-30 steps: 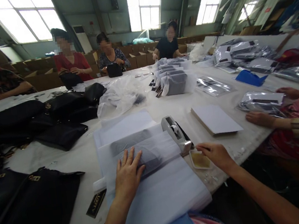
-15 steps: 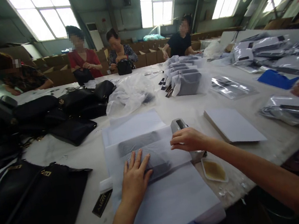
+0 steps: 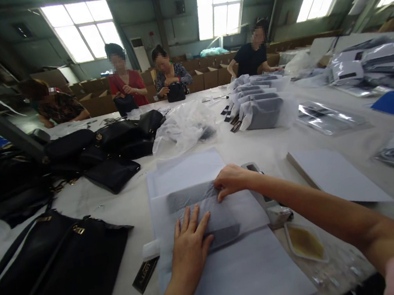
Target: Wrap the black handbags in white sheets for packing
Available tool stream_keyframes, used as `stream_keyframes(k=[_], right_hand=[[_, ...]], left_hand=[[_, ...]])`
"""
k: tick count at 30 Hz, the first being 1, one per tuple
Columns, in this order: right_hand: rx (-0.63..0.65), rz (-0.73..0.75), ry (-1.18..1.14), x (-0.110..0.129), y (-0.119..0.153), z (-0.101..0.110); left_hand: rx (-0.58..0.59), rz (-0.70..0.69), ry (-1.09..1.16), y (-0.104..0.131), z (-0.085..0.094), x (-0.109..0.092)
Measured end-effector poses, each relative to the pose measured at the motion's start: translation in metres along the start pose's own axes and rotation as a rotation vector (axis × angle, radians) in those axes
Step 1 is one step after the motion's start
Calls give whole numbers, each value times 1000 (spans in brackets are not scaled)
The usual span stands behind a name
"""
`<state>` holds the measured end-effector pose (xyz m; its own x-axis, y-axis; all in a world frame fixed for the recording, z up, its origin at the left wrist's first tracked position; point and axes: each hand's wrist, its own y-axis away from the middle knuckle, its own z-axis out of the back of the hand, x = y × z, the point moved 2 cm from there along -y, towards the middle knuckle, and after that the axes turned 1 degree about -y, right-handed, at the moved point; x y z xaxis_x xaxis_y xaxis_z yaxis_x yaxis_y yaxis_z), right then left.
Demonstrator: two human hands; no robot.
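A dark flat bag (image 3: 226, 236) lies under a thin sheet of white tissue paper (image 3: 254, 212), on top of more white sheets (image 3: 250, 273). Spread flat over the covered bag, my left hand (image 3: 191, 245) presses on the tissue with its fingers apart. My right hand (image 3: 233, 180) is closed on the tissue near the bag's upper right corner, with its fingers curled. A black hang tag (image 3: 145, 274) sticks out at the left of the sheets. Just beyond my right hand stands a grey tape dispenser (image 3: 276, 215), partly hidden by my forearm.
Black handbags (image 3: 54, 277) fill the left side. Tissue-wrapped bags (image 3: 265, 113) stand in a row farther back. On the right are a stack of white card (image 3: 338, 175), a dish of yellowish stuff (image 3: 305, 243) and plastic-packed bags (image 3: 389, 61). Co-workers sit across the table.
My right hand has moved left from the tissue's right edge onto the bag's upper corner. My left hand stays flat on the bag. The view has turned slightly left.
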<state>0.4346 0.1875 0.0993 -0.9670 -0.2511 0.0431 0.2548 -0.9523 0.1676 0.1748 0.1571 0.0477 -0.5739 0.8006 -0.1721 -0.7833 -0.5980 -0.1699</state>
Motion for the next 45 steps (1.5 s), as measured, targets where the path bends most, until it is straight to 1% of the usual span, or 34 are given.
stream_keyframes(k=[2,4,6,8,10,12,13,14,16,18,19,21,22,24,26,28,30,33,36,38,40,41,45], right_hand=[[-49,-158,20,-10,0,1],[-117,-306,26,-21,8,3],[-193,-417,27,-28,29,5],[-262,-512,21,-31,61,0],[-373,-588,-42,-30,99,-11],[-520,-666,-184,-25,138,-29],[-574,-714,-275,-22,155,-40],[-600,-765,-376,-18,169,-51],[-584,-857,-602,-10,187,-72],[-582,-905,-865,0,194,-85],[-610,-915,-993,5,195,-88],[-707,-922,-1193,14,194,-87],[-769,-925,-1248,19,194,-84],[-890,-920,-1277,29,196,-75],[-990,-904,-1238,42,201,-66],[-1044,-902,-1210,56,209,-61],[-1045,-946,-1255,70,216,-63],[-994,-1038,-1487,84,224,-78],[-927,-1072,-1688,87,227,-96],[-889,-1070,-1692,82,229,-106],[-855,-1061,-1582,73,231,-112],[-833,-1054,-1485,67,232,-113],[-722,-1028,-955,43,239,-112]], left_hand=[[2,0,-2,0,2,0],[14,0,-3,-1,4,-1],[32,3,-3,-1,7,-2],[43,8,-1,-1,8,-3],[45,12,2,-1,9,-3],[43,12,6,-1,8,-3],[43,10,7,-1,8,-3],[42,9,8,-1,7,-3],[38,5,7,-1,7,-2],[30,2,6,0,7,-2],[25,-1,6,0,7,-2],[17,-8,9,1,7,-2],[14,-10,12,2,7,-1],[8,-14,21,2,6,-1],[-1,-16,28,3,5,0],[-12,-18,34,3,4,1],[-22,-21,37,3,2,2],[-31,-26,39,3,1,3],[-33,-27,38,3,2,2],[-28,-20,36,2,4,1],[-19,-13,30,2,5,0],[-14,-12,26,1,6,0],[3,-13,18,1,6,1]])
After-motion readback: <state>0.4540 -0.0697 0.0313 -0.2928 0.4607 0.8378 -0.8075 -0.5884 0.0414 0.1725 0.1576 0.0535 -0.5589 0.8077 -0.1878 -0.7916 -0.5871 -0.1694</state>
